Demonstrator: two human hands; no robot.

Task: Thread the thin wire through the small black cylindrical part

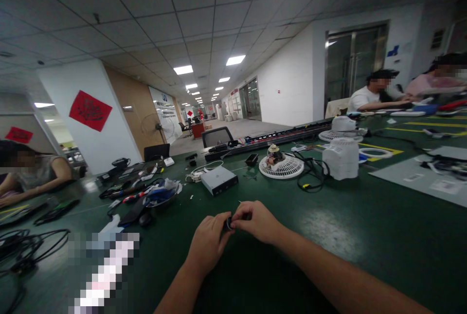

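Note:
Low over the green table, my left hand (208, 240) grips a small round dark part (228, 223) between thumb and fingers. From the other side, my right hand (257, 220) pinches at the same part, its thumb and fingertips closed at the edge. A pale rim shows on the part; its exact kind is too small to make out. Just beyond my hands lies a silver optical disc drive (219, 180) with a black front. Behind my right hand stands a round white fan grille (281, 165) with a motor on it.
A white plastic housing (341, 158) and a black cable (314, 173) lie to the right. Tools and a blue bag (160, 193) crowd the left, near a computer mouse (145, 219). Black cables (32, 251) coil at far left. People sit at both sides of the green table (292, 265).

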